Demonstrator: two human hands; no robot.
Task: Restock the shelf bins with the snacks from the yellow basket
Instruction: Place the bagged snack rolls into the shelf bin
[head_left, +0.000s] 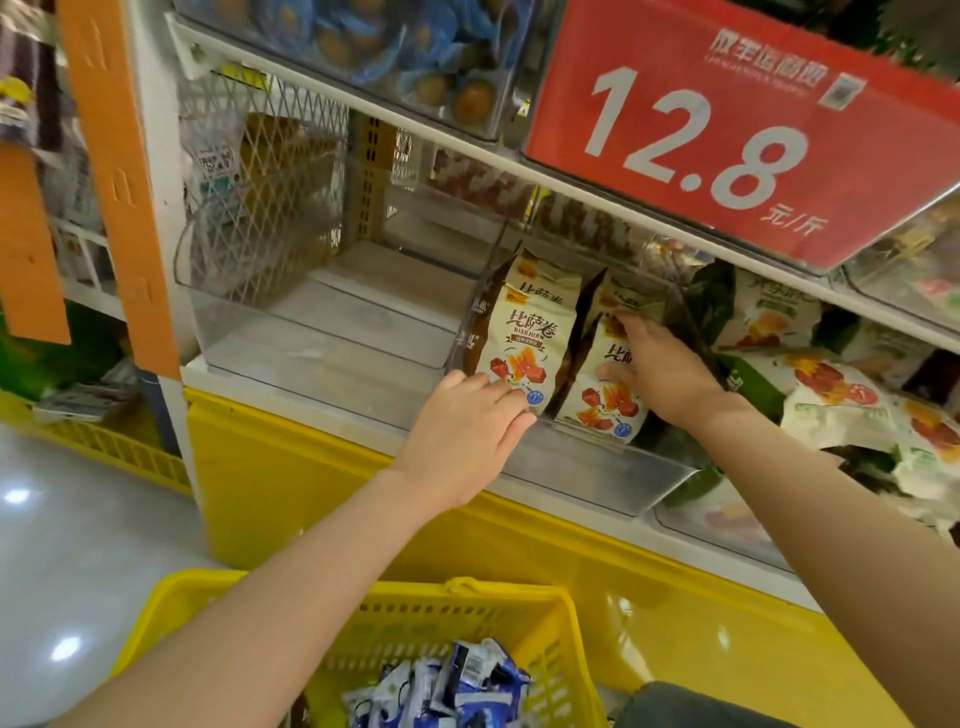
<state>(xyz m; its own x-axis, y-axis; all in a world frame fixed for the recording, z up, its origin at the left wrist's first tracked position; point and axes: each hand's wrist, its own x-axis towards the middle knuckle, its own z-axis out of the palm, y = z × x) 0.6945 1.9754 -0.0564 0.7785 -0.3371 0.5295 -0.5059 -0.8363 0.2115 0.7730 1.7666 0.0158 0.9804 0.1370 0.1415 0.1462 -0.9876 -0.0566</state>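
I saw 2 cream-and-brown snack bags standing upright, side by side, at the right end of the clear bin (322, 332) on the shelf. The left hand (467, 421) reached up to the left bag (524, 343), its fingers (506, 397) nearly straight and close together, their tips touching the bag's lower front near the bin's front wall. The right hand (660, 364) was on the right bag (602, 400): its fingers curled over the bag's upper part and the thumb pressed on the front, so it gripped that bag. The 2 bags touched each other.

Below the shelf, near me, sat the yellow basket (363, 587), with blue-and-white packets (441, 686) piled inside. I could not read their labels. To the right of the bin lay green-and-white bags (831, 384) in a neighbouring bin. A red sign (727, 130) reading 12.8 hung from the shelf edge above the right hand.
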